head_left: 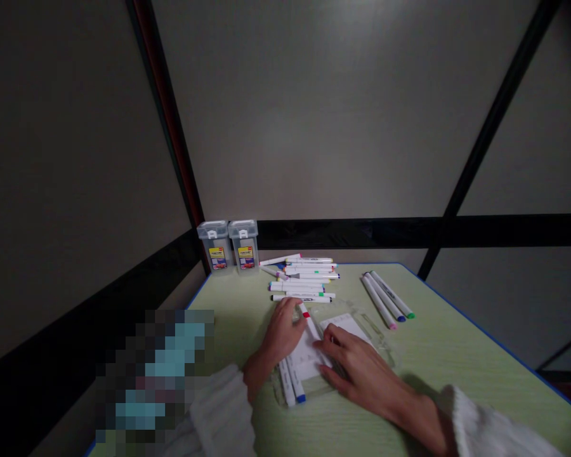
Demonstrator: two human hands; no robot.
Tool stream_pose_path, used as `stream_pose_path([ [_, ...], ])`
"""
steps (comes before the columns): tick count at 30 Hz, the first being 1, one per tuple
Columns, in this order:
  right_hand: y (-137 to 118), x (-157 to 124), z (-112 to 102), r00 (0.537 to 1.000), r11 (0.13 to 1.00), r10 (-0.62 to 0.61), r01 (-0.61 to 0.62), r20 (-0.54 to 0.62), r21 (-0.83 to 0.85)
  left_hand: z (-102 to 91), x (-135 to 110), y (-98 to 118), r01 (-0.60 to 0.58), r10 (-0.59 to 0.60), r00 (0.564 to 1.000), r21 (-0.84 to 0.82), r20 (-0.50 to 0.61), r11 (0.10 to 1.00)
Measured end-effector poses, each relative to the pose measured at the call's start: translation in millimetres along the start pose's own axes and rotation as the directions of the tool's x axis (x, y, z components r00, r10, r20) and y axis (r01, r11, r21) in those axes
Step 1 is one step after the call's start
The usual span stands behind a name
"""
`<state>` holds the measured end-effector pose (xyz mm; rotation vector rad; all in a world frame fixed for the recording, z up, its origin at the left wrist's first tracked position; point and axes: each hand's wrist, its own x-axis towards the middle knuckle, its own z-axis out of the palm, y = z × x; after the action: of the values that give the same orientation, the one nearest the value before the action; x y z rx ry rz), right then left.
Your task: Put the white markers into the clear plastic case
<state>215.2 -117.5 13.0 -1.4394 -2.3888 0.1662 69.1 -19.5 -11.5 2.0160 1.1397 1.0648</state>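
My left hand (278, 336) curls round a white marker with a red cap (309, 319), fingers closed on it. My right hand (361, 371) lies flat, fingers stretched, on a clear plastic case (383, 339) that holds a white card and a few white markers (292, 381), one of them blue-tipped. Both hands rest on the pale green table (457, 374). White sleeves cover both wrists.
A loose pile of white markers (304, 279) lies beyond my hands. Three more markers (387, 299) lie side by side to the right. Two grey lidded boxes (229, 246) stand at the table's far left corner. Dark frame bars and grey walls surround the table.
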Motion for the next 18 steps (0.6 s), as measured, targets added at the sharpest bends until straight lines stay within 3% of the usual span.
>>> stream_pose_path([
  [8,0.6,0.6,1.9,1.000,0.999,0.000,0.000,0.016,0.054,-1.1,-1.3,1.9,-0.019,-0.002,0.994,0.178,0.112,0.984],
  [18,2.1,1.9,3.2,1.000,1.000,-0.022,0.022,0.015,0.021,-2.1,4.6,0.9,0.000,-0.019,0.984,0.105,0.176,0.994],
])
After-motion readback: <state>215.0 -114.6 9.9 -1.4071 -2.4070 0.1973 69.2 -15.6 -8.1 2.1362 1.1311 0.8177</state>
